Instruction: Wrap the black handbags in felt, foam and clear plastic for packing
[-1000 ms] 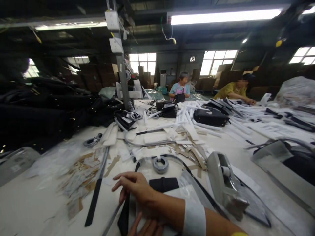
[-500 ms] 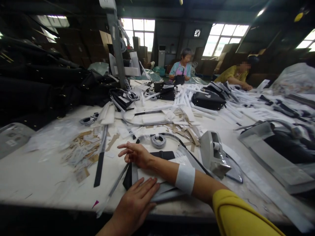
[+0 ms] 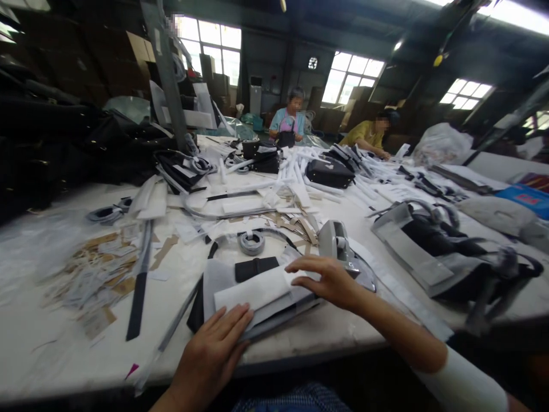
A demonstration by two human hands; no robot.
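Note:
A black bag partly wrapped in pale grey sheeting lies flat at the table's front edge. Across it runs a white foam strip. My left hand rests flat on the strip's near left part, fingers stretched out. At the strip's right end is my right hand, its fingers bent and thumb apart; whether it touches the strip I cannot tell. A grey tape dispenser stands just behind that hand. Beyond the bag, a wrapped coiled strap lies inside a curved black strap.
Paper tags and a black-ended strap lie to the left. Another partly wrapped bag is at the right. Dark bags are heaped at the far left. Two people work across the table, beyond white foam rolls.
My right hand has swung from the bag's left side to the strip's right end, uncovering the strip. My left hand stays pressed on it. The view has turned right.

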